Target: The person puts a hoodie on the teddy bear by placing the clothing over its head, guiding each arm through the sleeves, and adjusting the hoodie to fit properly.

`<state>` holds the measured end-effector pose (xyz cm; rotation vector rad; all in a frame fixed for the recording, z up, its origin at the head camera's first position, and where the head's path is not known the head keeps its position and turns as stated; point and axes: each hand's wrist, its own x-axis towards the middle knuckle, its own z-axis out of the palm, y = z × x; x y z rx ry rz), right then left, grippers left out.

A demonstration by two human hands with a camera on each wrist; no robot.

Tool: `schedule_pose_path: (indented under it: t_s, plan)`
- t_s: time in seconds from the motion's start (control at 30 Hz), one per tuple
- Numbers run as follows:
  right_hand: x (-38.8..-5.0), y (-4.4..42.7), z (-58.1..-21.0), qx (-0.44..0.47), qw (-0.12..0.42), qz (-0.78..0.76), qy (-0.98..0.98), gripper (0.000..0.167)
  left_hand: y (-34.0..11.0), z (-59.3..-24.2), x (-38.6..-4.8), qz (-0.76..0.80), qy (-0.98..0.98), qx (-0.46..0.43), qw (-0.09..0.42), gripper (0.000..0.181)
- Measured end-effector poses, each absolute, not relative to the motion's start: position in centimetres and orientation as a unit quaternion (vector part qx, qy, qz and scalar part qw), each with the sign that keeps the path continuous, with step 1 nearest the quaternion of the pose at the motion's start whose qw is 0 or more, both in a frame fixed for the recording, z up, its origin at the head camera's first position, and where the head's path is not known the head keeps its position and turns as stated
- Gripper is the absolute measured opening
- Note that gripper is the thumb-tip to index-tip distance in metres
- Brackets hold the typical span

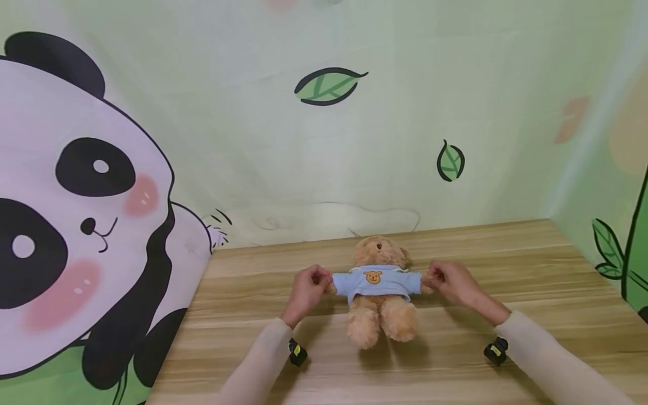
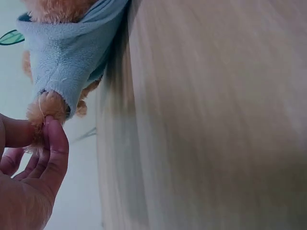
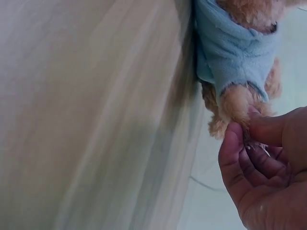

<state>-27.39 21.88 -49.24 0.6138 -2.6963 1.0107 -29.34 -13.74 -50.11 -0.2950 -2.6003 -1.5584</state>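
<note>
A tan teddy bear (image 1: 379, 281) lies on its back on the wooden table, its head toward the wall and its legs toward me. It wears a light blue shirt (image 1: 349, 281) with a small bear face on the chest. My left hand (image 1: 306, 289) pinches the tip of the paw on the left between thumb and fingers. On the other side, my right hand (image 1: 458, 284) pinches the opposite paw the same way. Both arms of the bear stretch out sideways. In the left wrist view the fuzzy paw (image 2: 47, 108) pokes out of the sleeve; the right wrist view shows the other paw (image 3: 237, 105).
The wood-grain table (image 1: 243, 337) meets a pale green cloth wall (image 1: 253, 140) at its back edge. A large printed panda (image 1: 101, 214) covers the left side, and printed leaves (image 1: 329, 86) decorate the backdrop. Small black devices (image 1: 297, 353) sit at both wrists.
</note>
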Motion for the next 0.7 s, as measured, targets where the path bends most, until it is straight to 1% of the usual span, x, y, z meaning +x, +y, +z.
schedule_pose_path:
  t_s: [0.1,0.2,0.33,0.4,0.43,0.5,0.6,0.67,0.7]
  plan:
    - [-27.3,22.1,-49.1,0.208,0.093,0.341,-0.912,0.020,-14.1,-50.5,-29.3,-0.517,-0.851,-0.087,0.043,0.004]
    - [-27.2,22.1,-49.0,0.205,0.094,0.333,-0.916,0.019,-14.0,-50.7,-29.2,-0.508,-0.855,-0.095,0.041,0.004]
    - [-27.1,21.7,-49.0,0.209,0.109,0.308,-0.922,0.015,-13.7,-50.6,-28.8,-0.476,-0.869,-0.119,0.058,0.007]
    - [-26.7,21.3,-49.1,0.200,0.123,0.286,-0.929,0.014,-13.5,-50.4,-28.5,-0.455,-0.878,-0.127,0.080,0.010]
    - [-26.4,21.2,-49.1,0.195,0.132,0.274,-0.932,0.017,-13.4,-50.2,-28.3,-0.443,-0.882,-0.129,0.095,0.012]
    - [-25.8,20.7,-49.0,0.188,0.158,0.253,-0.936,0.025,-12.9,-49.8,-27.8,-0.406,-0.893,-0.141,0.135,0.019]
    - [-25.0,19.8,-49.0,0.198,0.192,0.237,-0.931,0.031,-11.7,-48.7,-26.8,-0.335,-0.903,-0.181,0.198,0.026]
    - [-24.7,19.1,-49.0,0.225,0.201,0.241,-0.923,0.028,-10.7,-47.9,-26.2,-0.290,-0.906,-0.226,0.212,0.024]
    - [-24.6,18.8,-49.1,0.241,0.202,0.242,-0.918,0.027,-10.2,-47.6,-25.8,-0.267,-0.906,-0.251,0.210,0.022]
